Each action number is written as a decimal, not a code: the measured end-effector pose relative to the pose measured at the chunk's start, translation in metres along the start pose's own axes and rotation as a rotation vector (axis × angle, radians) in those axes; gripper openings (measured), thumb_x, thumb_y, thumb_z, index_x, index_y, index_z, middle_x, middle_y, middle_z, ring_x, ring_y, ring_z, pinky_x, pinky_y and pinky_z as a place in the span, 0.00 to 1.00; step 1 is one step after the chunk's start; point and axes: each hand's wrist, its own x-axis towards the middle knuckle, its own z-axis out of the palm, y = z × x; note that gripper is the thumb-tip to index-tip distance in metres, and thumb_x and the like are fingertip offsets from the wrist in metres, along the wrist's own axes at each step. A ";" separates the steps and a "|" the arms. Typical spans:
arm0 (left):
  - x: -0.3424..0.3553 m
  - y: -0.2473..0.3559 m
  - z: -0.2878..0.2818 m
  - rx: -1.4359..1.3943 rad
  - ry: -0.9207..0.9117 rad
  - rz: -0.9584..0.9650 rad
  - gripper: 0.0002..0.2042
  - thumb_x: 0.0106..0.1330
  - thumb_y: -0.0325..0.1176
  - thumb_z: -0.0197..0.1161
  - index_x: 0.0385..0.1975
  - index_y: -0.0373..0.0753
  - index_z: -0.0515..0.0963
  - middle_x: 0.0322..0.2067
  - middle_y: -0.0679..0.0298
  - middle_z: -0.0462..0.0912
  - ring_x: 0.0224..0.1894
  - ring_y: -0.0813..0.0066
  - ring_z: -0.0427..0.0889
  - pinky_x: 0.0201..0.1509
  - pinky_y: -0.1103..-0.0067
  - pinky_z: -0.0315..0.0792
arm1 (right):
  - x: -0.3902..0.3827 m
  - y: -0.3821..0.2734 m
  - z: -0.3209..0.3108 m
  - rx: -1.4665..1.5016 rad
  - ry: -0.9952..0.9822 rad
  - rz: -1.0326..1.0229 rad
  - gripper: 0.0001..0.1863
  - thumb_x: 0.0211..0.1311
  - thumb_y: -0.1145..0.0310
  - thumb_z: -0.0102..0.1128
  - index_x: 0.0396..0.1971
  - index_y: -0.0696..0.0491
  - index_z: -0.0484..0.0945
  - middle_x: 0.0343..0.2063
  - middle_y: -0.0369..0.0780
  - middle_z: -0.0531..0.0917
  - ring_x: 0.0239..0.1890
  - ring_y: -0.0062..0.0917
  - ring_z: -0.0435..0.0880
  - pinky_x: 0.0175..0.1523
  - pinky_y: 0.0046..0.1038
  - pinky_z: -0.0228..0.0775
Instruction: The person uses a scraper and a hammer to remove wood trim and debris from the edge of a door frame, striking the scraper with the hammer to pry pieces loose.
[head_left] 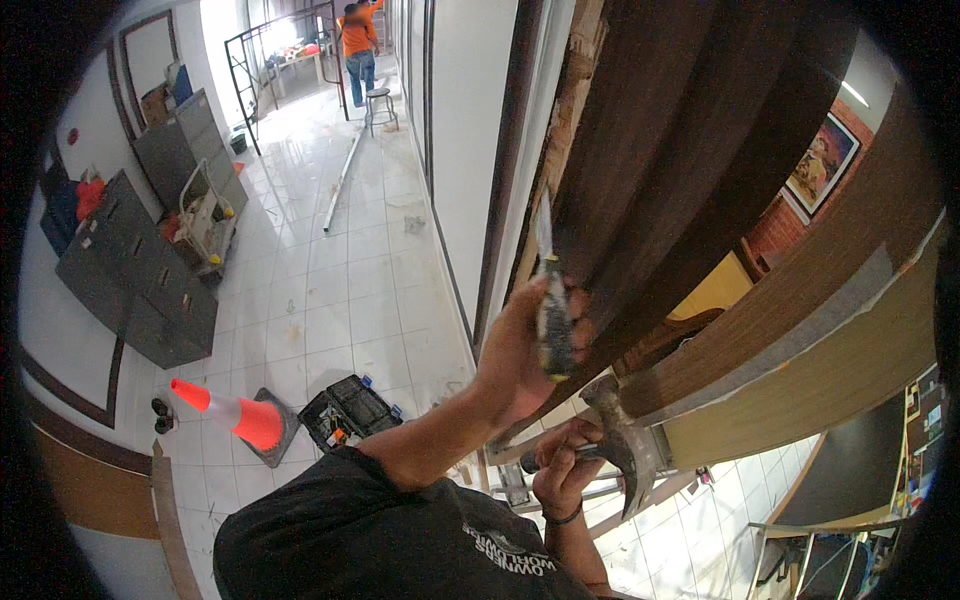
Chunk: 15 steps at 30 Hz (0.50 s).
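My left hand (512, 350) grips a chisel (552, 325) near raw wood (577, 85); my right hand (566, 470) holds a hammer (628, 448) (white tiled floor (305, 300) below).

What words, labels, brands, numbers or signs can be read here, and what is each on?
Black shirt: pale printed lettering, which I won't copy out.
Grey filing cabinet: small pale marks, too small to read.
Chisel-like tool in the left hand: no lettering can be made out.
Hammer in the right hand: none can be made out either.
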 end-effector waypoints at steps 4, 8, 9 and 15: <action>-0.011 0.017 -0.014 -0.097 -0.148 -0.014 0.12 0.67 0.43 0.45 0.39 0.42 0.66 0.25 0.68 0.70 0.20 0.79 0.71 0.18 0.85 0.64 | -0.004 -0.002 0.002 0.116 0.034 0.079 0.19 0.62 0.51 0.45 0.29 0.53 0.57 0.15 0.33 0.64 0.14 0.13 0.61 0.16 0.16 0.53; -0.014 0.019 -0.007 0.022 0.001 0.028 0.15 0.68 0.43 0.42 0.38 0.36 0.67 0.23 0.67 0.69 0.14 0.80 0.65 0.12 0.86 0.60 | -0.008 0.003 0.000 0.086 0.059 0.080 0.20 0.61 0.51 0.46 0.30 0.54 0.57 0.16 0.32 0.64 0.14 0.13 0.61 0.16 0.16 0.52; -0.014 0.019 -0.006 0.060 0.035 0.037 0.15 0.68 0.43 0.42 0.38 0.37 0.67 0.23 0.67 0.69 0.14 0.80 0.65 0.12 0.86 0.61 | -0.010 0.004 -0.001 0.071 0.034 0.076 0.20 0.60 0.51 0.47 0.31 0.54 0.58 0.17 0.32 0.64 0.14 0.13 0.61 0.16 0.16 0.52; -0.011 0.021 -0.015 0.163 0.021 0.048 0.13 0.67 0.42 0.44 0.36 0.38 0.67 0.22 0.68 0.72 0.15 0.81 0.71 0.14 0.84 0.65 | -0.019 0.015 -0.009 -0.067 -0.030 0.030 0.22 0.60 0.51 0.48 0.34 0.57 0.58 0.19 0.33 0.65 0.17 0.13 0.63 0.20 0.14 0.55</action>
